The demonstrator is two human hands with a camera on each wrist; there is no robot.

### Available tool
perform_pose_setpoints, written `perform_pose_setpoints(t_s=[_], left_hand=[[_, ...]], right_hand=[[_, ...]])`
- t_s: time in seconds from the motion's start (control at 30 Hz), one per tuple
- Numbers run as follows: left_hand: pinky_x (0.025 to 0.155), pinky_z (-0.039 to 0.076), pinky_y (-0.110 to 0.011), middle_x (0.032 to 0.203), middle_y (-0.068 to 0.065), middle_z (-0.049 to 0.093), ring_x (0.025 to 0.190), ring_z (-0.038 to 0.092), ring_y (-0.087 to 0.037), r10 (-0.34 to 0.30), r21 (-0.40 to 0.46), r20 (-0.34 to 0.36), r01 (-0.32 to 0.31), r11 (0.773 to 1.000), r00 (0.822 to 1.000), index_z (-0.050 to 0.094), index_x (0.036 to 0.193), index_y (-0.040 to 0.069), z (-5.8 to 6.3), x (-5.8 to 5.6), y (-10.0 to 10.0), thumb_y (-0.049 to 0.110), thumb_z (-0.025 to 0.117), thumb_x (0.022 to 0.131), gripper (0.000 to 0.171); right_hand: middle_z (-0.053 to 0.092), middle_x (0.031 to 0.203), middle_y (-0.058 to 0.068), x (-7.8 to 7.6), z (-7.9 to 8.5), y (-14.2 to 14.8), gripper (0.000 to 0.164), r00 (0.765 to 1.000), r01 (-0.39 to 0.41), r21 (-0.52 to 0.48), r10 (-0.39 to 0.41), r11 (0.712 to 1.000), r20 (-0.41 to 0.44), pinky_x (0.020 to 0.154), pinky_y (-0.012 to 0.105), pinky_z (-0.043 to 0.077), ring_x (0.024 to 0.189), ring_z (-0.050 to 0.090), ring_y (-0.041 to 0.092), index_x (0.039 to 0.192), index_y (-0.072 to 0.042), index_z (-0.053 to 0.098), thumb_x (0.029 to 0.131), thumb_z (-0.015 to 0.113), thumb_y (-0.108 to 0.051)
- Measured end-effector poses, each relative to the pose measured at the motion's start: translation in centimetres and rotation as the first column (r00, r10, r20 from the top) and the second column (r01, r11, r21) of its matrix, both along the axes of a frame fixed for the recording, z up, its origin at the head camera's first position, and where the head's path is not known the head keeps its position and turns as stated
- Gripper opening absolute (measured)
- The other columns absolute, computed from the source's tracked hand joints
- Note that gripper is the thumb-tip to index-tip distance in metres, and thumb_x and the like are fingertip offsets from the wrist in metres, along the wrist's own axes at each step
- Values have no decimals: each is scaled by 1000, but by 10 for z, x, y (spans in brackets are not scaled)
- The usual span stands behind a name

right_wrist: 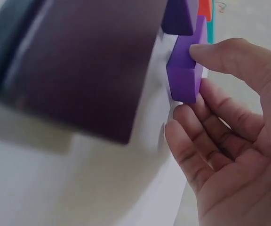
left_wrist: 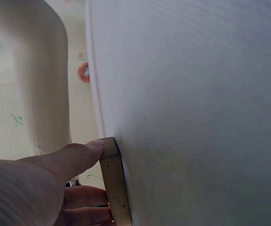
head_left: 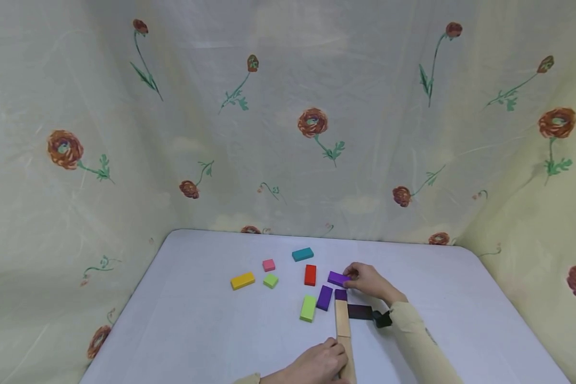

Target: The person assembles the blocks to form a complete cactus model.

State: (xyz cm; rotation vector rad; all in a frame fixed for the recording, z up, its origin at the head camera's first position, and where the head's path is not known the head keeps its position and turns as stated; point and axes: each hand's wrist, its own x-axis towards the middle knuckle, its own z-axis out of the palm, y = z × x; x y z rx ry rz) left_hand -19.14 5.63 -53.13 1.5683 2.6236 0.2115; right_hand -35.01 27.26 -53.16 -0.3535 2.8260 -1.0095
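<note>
My right hand [head_left: 368, 281] pinches a purple block [right_wrist: 185, 70], thumb on one face and fingertips against the opposite side. Close by on the table is a second, darker purple block [head_left: 324, 297]. A row of plain wooden blocks [head_left: 343, 319] runs toward the front edge, with a dark purple block [head_left: 341, 294] at its far end. My left hand [head_left: 317, 361] grips the near part of that row; in the left wrist view its thumb presses the end of a wooden block [left_wrist: 113, 181] and its fingers lie along the side.
A dark brown block [head_left: 360, 312] lies right of the row, under my right forearm. Left of the hands are light green [head_left: 308, 309], red [head_left: 310, 275], teal [head_left: 303, 254] and yellow [head_left: 242, 281] blocks, plus small pink [head_left: 269, 265] and green [head_left: 271, 281] ones. Flowered cloth [head_left: 278, 133] surrounds the table.
</note>
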Motion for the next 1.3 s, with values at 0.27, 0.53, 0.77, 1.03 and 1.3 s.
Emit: perform_pose_setpoints(t_s=[0.27,0.53,0.77,1.03,1.3], left_hand=[[80,43,-11,102,9,66,94,54,-1,7,-5,-12,-7,1000,1000,68,106,18,1,1,0,48,57,93,35],[81,44,-11,102,9,65,95,54,-1,10,-4,-1,-10,1000,1000,68,106,17,1,1,0,47,57,93,34],[82,44,-12,105,8,66,97,54,-1,12,-10,36,-12,1000,999,68,107,17,0,0,1,45,57,94,33],[81,44,-11,104,8,65,96,53,-1,10,-8,26,-10,1000,1000,68,105,17,0,1,1,46,56,94,33],[83,44,-12,106,7,66,97,54,-1,11,5,1,-11,1000,1000,69,106,17,1,2,0,45,58,94,33]], right_hand=[[63,83,7,4,-1,11,28,996,79,54,-78,995,-32,64,27,45,74,55,16,96,1,63,77,75,-16],[59,79,10,10,-1,14,36,979,199,145,-202,969,10,57,27,41,70,51,19,91,1,54,79,73,-27],[58,80,12,15,4,13,42,973,217,210,-228,953,26,57,29,42,70,51,21,91,4,54,80,71,-32],[56,84,12,16,9,21,67,960,246,190,-266,951,87,60,30,40,75,50,22,99,3,51,84,62,-61],[58,114,24,7,7,30,56,982,183,12,-183,983,-48,86,46,50,101,57,33,124,10,48,91,64,-33]])
